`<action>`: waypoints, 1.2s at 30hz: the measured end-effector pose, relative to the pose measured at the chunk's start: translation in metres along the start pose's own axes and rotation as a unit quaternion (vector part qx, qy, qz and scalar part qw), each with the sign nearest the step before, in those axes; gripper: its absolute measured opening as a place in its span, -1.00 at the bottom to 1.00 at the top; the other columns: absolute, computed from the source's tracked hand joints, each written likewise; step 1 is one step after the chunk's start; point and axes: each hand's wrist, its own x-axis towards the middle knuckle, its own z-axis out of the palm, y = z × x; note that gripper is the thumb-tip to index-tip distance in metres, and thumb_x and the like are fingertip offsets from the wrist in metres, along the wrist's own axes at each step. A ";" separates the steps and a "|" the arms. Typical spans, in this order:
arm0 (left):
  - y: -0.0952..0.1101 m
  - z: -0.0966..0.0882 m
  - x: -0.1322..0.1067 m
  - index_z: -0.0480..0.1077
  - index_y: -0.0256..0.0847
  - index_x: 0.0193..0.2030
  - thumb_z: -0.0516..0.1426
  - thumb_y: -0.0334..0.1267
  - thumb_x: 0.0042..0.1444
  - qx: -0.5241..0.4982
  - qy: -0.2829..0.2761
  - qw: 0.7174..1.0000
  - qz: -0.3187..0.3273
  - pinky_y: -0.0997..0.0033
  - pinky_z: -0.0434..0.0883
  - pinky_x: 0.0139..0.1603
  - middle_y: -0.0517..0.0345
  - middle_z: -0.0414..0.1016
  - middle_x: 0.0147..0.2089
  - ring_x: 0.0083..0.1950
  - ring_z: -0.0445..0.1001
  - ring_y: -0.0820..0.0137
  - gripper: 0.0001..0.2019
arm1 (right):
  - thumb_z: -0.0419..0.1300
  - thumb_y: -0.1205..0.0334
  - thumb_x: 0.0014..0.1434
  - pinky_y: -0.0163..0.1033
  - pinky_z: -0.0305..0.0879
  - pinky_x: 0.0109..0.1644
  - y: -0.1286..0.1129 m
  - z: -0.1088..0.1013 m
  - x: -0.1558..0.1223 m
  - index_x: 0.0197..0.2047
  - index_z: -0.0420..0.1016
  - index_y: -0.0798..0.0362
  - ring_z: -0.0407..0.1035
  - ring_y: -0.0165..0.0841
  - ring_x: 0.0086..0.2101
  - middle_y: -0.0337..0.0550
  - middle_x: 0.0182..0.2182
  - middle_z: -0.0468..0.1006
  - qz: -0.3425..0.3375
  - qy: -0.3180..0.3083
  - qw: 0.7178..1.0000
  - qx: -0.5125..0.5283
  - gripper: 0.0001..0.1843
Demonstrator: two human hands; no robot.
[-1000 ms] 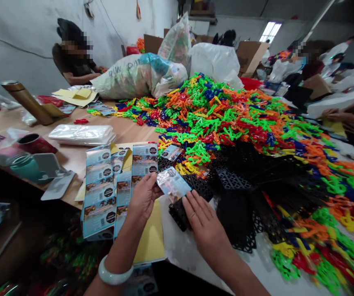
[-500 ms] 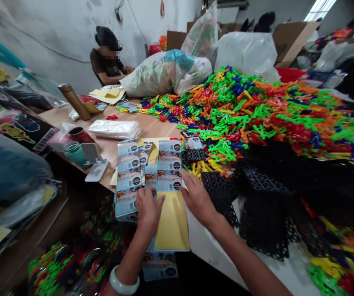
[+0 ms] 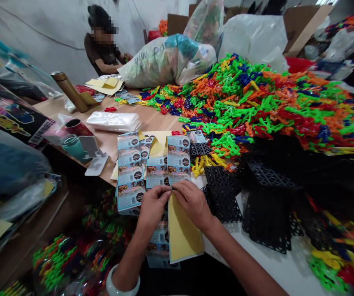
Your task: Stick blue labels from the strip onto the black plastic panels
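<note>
Both of my hands meet over a sticker sheet (image 3: 178, 164) with a yellow backing at the table's near edge. My left hand (image 3: 153, 205) pinches the lower edge of the lowest blue label on that sheet. My right hand (image 3: 192, 203) pinches the same spot from the right, fingers pressed together. More strips of blue labels (image 3: 129, 172) lie just to the left. The bare yellow backing (image 3: 184, 234) hangs down over the edge below my hands. A white bangle (image 3: 123, 285) sits on my left wrist.
Black plastic grids (image 3: 223, 193) lie right of my hands, behind them a big heap of coloured plastic pieces (image 3: 257, 98). A stack of clear bags (image 3: 113, 121), a teal cup (image 3: 73, 148), a gold flask (image 3: 68, 92) and full sacks (image 3: 167, 59) sit further back. Another person (image 3: 101, 45) sits at the far end.
A second ago my hands held a small filled packet over the black grids. They let it go, moved left to the label sheets, and now pinch a label's edge together.
</note>
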 end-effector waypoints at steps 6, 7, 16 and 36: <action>0.013 0.002 -0.007 0.56 -0.21 -0.32 0.16 -0.20 -0.03 0.012 0.010 1.000 0.012 0.36 0.38 -0.14 0.12 0.62 -0.30 -0.25 0.50 0.34 -0.80 | 0.10 0.33 0.31 -0.16 0.40 -0.11 -0.003 -0.007 0.001 -0.10 0.51 0.11 0.44 -0.27 -0.23 -0.04 -0.26 0.58 -0.055 0.006 0.997 -0.054 -0.82; 0.014 0.002 -0.009 0.56 -0.20 -0.32 0.15 -0.21 -0.02 0.024 0.013 1.000 0.016 0.36 0.37 -0.15 0.13 0.62 -0.29 -0.25 0.49 0.34 -0.81 | 0.10 0.33 0.31 -0.16 0.40 -0.12 -0.004 -0.007 0.001 -0.11 0.51 0.11 0.43 -0.26 -0.24 -0.04 -0.27 0.58 -0.061 0.006 0.996 -0.066 -0.82; 0.009 0.000 -0.012 0.52 -0.20 -0.29 0.12 -0.13 0.03 0.064 0.048 0.997 0.000 0.41 0.39 -0.23 0.12 0.62 -0.29 -0.27 0.52 0.34 -0.77 | 0.11 0.34 0.22 -0.26 0.33 -0.20 0.002 -0.011 0.006 -0.27 0.50 0.06 0.41 -0.35 -0.31 -0.15 -0.35 0.53 0.118 0.057 0.987 0.096 -0.86; -0.008 -0.014 0.009 0.41 -0.32 0.04 0.06 -0.21 0.11 0.286 0.231 0.926 0.082 0.06 0.25 0.20 -0.16 0.39 0.00 0.13 0.32 0.09 -0.62 | 0.08 0.28 0.28 -0.14 0.38 0.05 0.050 -0.139 -0.018 -0.09 0.42 0.00 0.48 -0.28 -0.10 -0.06 -0.11 0.54 0.105 0.056 0.993 0.008 -0.83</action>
